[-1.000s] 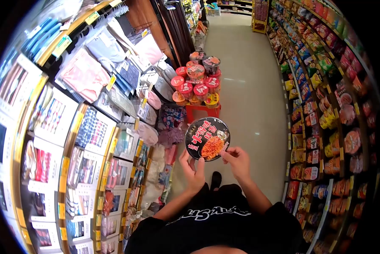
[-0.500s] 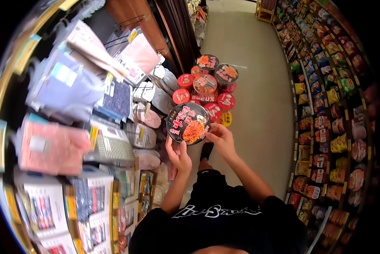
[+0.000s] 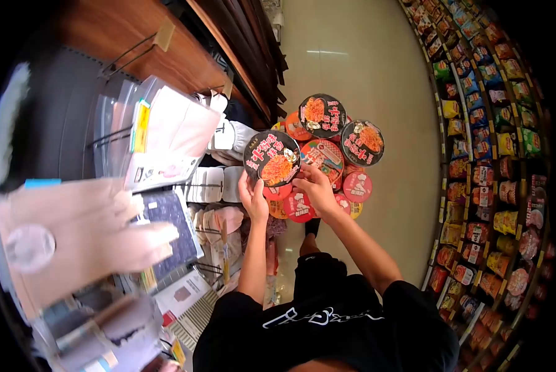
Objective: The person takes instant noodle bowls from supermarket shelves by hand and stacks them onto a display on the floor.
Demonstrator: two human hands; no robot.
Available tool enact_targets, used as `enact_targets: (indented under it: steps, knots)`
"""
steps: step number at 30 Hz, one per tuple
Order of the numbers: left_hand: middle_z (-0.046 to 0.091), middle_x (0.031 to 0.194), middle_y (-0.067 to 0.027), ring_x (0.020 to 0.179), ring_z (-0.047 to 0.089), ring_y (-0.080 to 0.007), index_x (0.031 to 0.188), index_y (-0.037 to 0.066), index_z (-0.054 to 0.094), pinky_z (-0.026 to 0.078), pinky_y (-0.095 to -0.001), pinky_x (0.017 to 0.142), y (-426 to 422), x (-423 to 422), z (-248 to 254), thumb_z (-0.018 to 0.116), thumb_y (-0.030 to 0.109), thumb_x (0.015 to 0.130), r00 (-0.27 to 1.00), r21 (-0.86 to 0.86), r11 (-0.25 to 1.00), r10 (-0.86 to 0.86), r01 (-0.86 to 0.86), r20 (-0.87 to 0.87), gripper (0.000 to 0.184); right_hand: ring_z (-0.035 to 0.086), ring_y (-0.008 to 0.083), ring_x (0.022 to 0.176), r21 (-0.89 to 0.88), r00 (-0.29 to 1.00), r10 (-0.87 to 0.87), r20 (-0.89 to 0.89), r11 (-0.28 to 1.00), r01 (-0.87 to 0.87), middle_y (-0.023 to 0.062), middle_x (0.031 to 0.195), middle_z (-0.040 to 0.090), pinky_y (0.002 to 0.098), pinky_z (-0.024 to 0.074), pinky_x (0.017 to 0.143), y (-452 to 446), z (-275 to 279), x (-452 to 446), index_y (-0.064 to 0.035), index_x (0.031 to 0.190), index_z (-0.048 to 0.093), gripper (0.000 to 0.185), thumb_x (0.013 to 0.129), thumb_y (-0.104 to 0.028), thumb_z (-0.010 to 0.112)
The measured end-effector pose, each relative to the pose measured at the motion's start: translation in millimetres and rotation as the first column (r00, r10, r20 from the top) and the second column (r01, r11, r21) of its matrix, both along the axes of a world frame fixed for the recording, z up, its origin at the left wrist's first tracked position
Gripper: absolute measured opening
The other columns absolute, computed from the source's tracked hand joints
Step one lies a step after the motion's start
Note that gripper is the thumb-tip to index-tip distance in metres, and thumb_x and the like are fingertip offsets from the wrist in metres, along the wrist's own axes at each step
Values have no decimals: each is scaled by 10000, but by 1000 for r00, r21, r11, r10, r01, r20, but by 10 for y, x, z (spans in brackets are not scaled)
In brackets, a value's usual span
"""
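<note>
A black-lidded instant noodle bowl [image 3: 271, 159] with pink lettering and a picture of orange noodles is between my hands, lid facing up. My left hand [image 3: 254, 198] is closed on its lower left rim, thumb near the lid's edge. At the lower right rim my right hand [image 3: 317, 189] grips the same bowl with curled fingers. Just beyond and below is a pile of noodle bowls. Two black-lidded bowls, one at the top [image 3: 322, 116] and one on the right [image 3: 362, 143], stand around a red-and-green-lidded bowl [image 3: 325, 160]. Several smaller red-lidded cups [image 3: 357, 186] are around them, partly hidden.
On the left, hanging packs of pale textiles [image 3: 175, 136] and light slippers [image 3: 205, 185] jut from a display. Shelves of colourful snack packets [image 3: 476, 142] line the right. A pale floor aisle [image 3: 377, 68] runs between, beside dark brown panels [image 3: 253, 56].
My view has shifted, so the pile appears further right and the left display closer. The held bowl has moved slightly up and left in view. Both hands keep hold of it.
</note>
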State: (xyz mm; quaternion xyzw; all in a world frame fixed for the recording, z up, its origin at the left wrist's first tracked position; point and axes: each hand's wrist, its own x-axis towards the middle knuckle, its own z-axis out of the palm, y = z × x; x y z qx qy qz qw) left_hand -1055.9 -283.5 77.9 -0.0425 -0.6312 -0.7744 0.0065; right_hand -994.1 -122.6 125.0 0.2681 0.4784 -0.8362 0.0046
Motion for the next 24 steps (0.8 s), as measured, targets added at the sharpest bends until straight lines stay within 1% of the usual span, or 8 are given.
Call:
enact_targets:
  steps: [2,6,7,10,14,19,24]
  knots:
    - [493,1290,-146,1170,491,-209,1319,-58,386,373,-332,1006,71,-255,-123,514,-27,891,999,-12,999,-30,30,31,448,603,154,929,-72,999,-35,33,997,38,70,1032,572,286,505,789,64,-33,-204,12,1277,485,426,863,-11,579]
    - [496,1287,-141,1158,500,-206,1314,-64,392,384,-327,995,188,-593,-326,526,-14,891,992,-34,995,-86,90,92,447,603,159,952,-80,993,-45,105,995,53,75,1062,567,293,503,789,196,-171,-454,-1,1291,480,436,867,-16,577]
    - [515,1241,-132,1108,519,-192,1317,-60,399,409,-316,961,221,-645,-374,518,-38,882,993,-46,995,-80,84,87,451,601,154,963,-67,990,-38,136,997,47,72,1069,567,288,503,785,237,-259,-492,-4,1296,474,441,868,-20,577]
    - [517,1245,-134,1107,521,-189,1315,-60,403,408,-313,962,269,-762,-502,520,-41,877,986,-44,994,-95,102,134,454,600,152,964,-53,995,-27,97,998,32,67,1079,566,285,503,783,296,-316,-559,-3,1300,469,444,870,-25,579]
    - [518,1252,-136,1116,519,-189,1311,-60,408,402,-312,969,298,-831,-587,520,-40,871,981,-23,993,-113,118,159,455,597,151,962,-58,991,-34,127,997,41,64,1104,564,285,503,784,304,-543,-551,-4,1299,469,446,869,-29,586]
    - [520,1254,-133,1117,520,-197,1305,-58,414,396,-316,974,278,-848,-641,514,-37,862,978,-33,992,-112,119,174,454,597,149,951,-64,992,-61,113,996,69,63,1115,571,281,499,779,265,-450,-551,-8,1280,489,432,862,-29,597]
    - [523,1252,-137,1119,518,-205,1300,-56,416,387,-322,981,274,-845,-675,507,-23,863,978,-31,991,-124,131,166,447,594,143,922,-103,985,-52,162,992,69,69,1100,587,279,491,773,280,-341,-515,3,1256,501,409,860,-25,600]
